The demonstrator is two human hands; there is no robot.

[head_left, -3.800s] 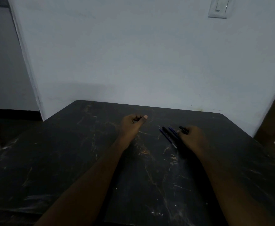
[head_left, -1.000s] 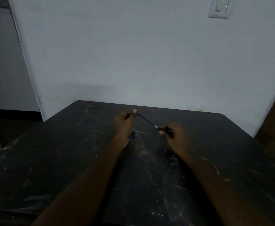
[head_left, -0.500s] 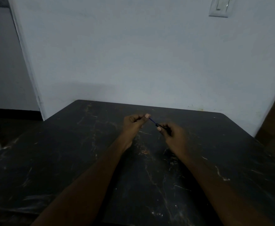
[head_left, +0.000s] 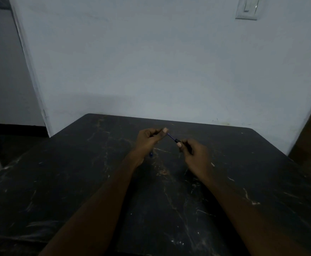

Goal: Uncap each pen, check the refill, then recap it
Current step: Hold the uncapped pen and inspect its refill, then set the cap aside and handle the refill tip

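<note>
While the left hand (head_left: 148, 140) pinches one end of the thin blue refill (head_left: 171, 136), the right hand (head_left: 192, 151) grips the dark pen (head_left: 183, 145) at the other end, both raised just above the scratched black table (head_left: 77, 182) near the pale wall (head_left: 160, 61).

No writing, label or number can be read anywhere: the light is dim, and nothing legible shows on the pen (head_left: 171, 137), wall or table.
</note>
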